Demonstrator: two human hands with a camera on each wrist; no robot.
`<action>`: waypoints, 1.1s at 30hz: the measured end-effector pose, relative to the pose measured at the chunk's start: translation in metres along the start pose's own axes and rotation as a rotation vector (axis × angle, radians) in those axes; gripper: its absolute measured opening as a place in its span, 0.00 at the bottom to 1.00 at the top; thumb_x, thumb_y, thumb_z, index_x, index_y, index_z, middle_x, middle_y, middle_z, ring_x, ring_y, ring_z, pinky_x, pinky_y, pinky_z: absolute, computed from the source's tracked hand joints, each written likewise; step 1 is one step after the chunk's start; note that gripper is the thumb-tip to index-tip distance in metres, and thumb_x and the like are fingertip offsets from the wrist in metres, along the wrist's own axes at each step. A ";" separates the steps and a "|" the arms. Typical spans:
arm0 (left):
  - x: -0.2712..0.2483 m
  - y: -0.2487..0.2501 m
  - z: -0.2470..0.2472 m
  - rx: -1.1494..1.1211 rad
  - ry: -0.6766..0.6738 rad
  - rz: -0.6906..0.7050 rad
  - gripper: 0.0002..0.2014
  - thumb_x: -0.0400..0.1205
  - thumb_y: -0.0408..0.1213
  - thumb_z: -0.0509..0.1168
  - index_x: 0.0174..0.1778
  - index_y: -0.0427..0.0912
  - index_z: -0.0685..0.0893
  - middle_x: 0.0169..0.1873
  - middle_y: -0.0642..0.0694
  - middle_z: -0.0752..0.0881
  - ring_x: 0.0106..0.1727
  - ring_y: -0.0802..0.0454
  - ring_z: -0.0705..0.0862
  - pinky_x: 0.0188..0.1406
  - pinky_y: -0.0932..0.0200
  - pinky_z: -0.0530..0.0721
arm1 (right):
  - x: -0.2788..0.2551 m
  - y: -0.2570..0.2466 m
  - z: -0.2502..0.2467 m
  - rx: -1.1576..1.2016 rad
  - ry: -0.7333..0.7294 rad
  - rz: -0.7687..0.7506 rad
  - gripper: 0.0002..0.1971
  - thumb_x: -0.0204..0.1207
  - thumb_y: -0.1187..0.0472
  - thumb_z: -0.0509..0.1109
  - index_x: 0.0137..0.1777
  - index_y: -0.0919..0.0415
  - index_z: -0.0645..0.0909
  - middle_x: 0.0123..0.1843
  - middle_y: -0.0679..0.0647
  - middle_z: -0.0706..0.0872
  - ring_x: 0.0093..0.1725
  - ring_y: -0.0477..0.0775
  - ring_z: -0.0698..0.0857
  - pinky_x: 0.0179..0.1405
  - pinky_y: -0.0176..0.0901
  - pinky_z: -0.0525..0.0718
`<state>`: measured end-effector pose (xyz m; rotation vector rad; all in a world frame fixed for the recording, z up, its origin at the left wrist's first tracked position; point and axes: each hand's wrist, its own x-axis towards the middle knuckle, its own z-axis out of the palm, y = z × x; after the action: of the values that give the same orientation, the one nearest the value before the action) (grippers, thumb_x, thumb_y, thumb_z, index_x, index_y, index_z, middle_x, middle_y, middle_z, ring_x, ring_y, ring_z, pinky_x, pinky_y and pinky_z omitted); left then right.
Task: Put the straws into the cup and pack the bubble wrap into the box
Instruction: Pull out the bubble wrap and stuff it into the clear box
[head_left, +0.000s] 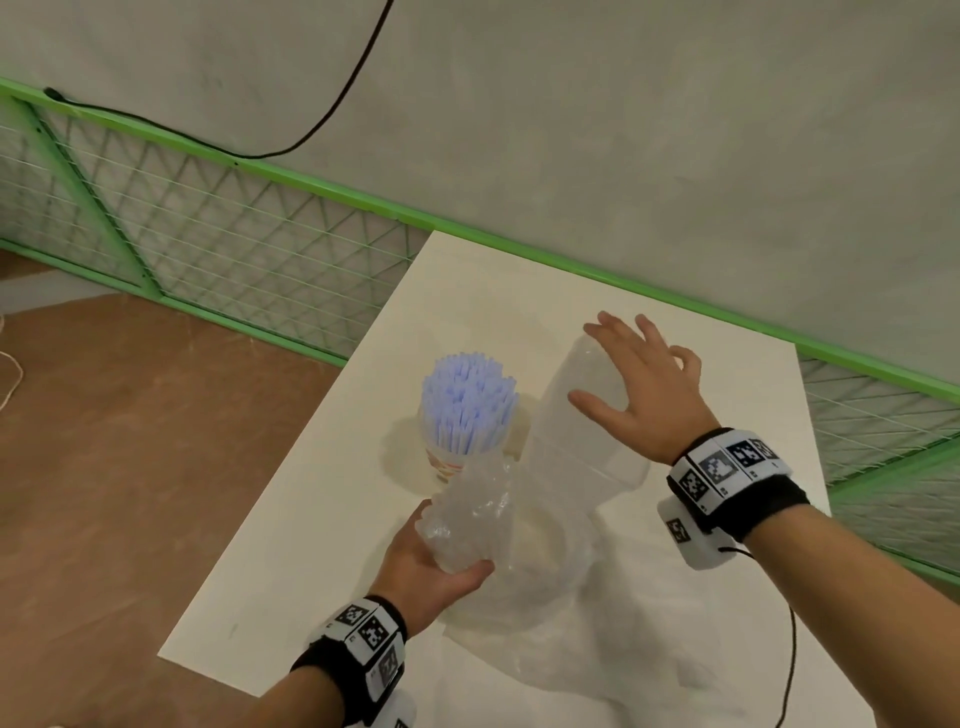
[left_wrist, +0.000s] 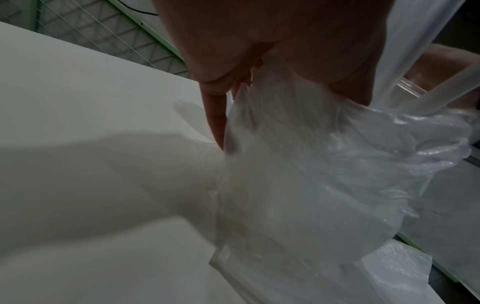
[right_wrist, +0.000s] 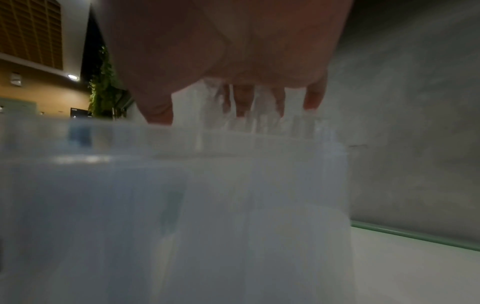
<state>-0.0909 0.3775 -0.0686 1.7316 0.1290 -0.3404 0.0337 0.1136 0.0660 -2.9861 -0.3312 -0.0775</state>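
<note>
A paper cup (head_left: 447, 465) full of pale blue straws (head_left: 467, 400) stands upright on the white table (head_left: 311, 545). Right of it a translucent plastic box (head_left: 566, 441) lies tilted. My right hand (head_left: 628, 384) rests on the box with fingers spread and straight; in the right wrist view the fingertips (right_wrist: 241, 102) reach over the box (right_wrist: 207, 205). My left hand (head_left: 431, 566) grips a crumpled bunch of clear bubble wrap (head_left: 467, 514) just in front of the cup, at the box's near end. In the left wrist view the wrap (left_wrist: 311, 174) hangs from my curled fingers (left_wrist: 215, 115).
More clear wrap (head_left: 561, 649) trails across the table's near part. A green wire fence (head_left: 208, 234) runs behind the table in front of a grey wall. The brown floor (head_left: 130, 467) lies past the table's left edge. A black cable (head_left: 789, 649) hangs from my right wrist.
</note>
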 end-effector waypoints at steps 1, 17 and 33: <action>0.000 0.000 0.000 0.007 0.002 0.001 0.32 0.61 0.48 0.83 0.62 0.54 0.82 0.53 0.54 0.91 0.56 0.58 0.89 0.64 0.47 0.85 | 0.004 -0.006 0.001 -0.014 -0.003 0.005 0.35 0.76 0.28 0.54 0.82 0.36 0.55 0.86 0.38 0.54 0.86 0.54 0.50 0.75 0.69 0.55; 0.002 0.000 -0.003 0.042 0.003 0.025 0.32 0.61 0.48 0.83 0.61 0.55 0.82 0.52 0.57 0.90 0.55 0.60 0.88 0.62 0.51 0.86 | 0.012 0.005 0.016 -0.213 -0.158 0.010 0.30 0.84 0.38 0.39 0.85 0.43 0.47 0.87 0.39 0.51 0.86 0.48 0.48 0.74 0.69 0.51; 0.000 0.005 -0.008 0.023 -0.061 -0.005 0.32 0.60 0.44 0.85 0.59 0.51 0.82 0.51 0.52 0.91 0.52 0.61 0.89 0.56 0.64 0.85 | -0.154 -0.058 0.027 0.516 -0.075 -0.001 0.35 0.70 0.56 0.68 0.79 0.42 0.66 0.75 0.38 0.72 0.77 0.39 0.68 0.75 0.36 0.66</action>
<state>-0.0881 0.3838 -0.0626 1.7424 0.0858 -0.3996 -0.1281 0.1405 0.0369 -2.4811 -0.3051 0.1056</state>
